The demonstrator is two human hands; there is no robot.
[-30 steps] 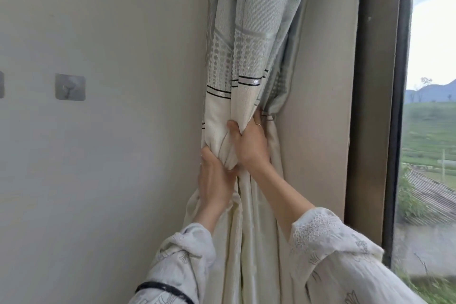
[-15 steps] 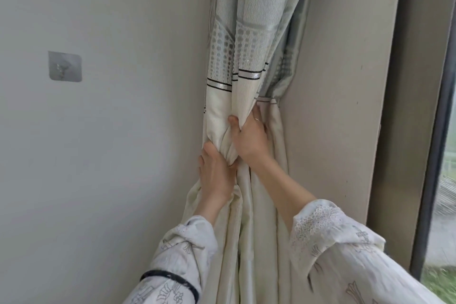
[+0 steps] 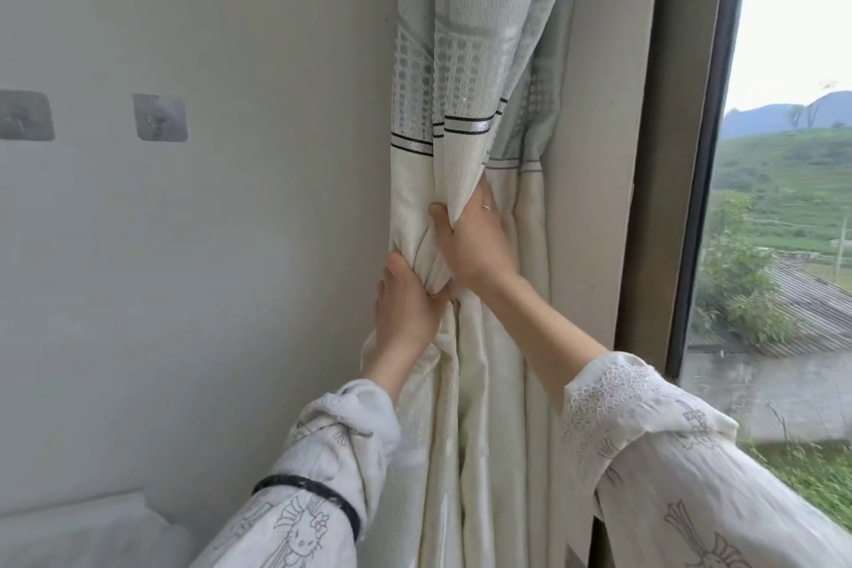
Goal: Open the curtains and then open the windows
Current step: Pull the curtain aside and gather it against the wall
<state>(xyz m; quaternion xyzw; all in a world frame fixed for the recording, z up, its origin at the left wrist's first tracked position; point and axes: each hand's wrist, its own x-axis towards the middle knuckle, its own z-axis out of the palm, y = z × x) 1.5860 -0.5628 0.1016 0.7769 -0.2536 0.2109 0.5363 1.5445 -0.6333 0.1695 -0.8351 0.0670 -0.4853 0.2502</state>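
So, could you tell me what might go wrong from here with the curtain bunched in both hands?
1. The left hand and right hand only squeeze the curtain; nothing visibly ties it, so it may spread back once released.
2. Tugging the gathered fabric down could strain its hidden top fixing.
3. The window frame is untouched; both hands are occupied.

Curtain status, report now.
Left hand and right hand both grip the curtain, bunched in the corner beside the window frame. Window uncovered, not seen open. Nothing in the way.
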